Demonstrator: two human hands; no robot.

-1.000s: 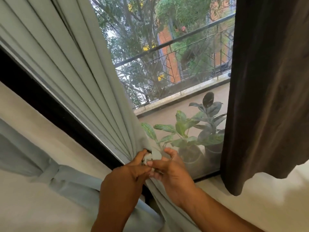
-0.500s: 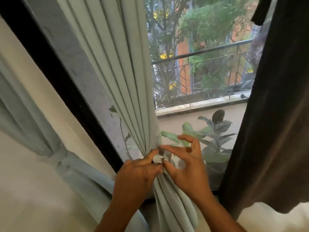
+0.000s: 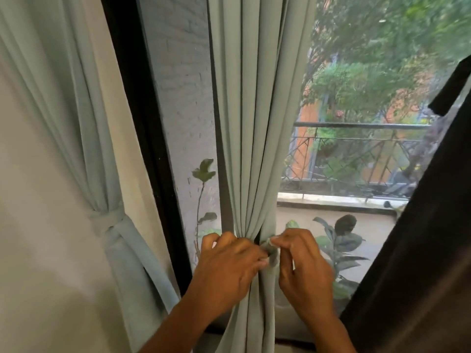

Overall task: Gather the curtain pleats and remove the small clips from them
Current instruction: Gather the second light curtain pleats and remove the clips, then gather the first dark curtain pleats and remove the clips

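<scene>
Both hands clamping gathered pale-green fabric curtain pleats (image 3: 251, 149): left hand (image 3: 226, 266) gripping bunch, right hand (image 3: 303, 261) pinching sm. blurred clip (image 3: 270, 247) w/ fingertips.

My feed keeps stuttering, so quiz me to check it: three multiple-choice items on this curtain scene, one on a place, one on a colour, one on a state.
1. Where is the tied-back curtain?
A. left of the window frame
B. right of the dark curtain
C. outside on the balcony

2. What colour is the curtain on the far right?
A. white
B. dark brown
C. yellow

3. How are the pleats at hand height?
A. spread flat
B. bunched together in both hands
C. hanging untouched

Answers:
1 A: the tied-back curtain hangs left of the window frame.
2 B: the dark curtain is dark brown.
3 B: the left hand and right hand pinch the pleats into one bunch.
</scene>
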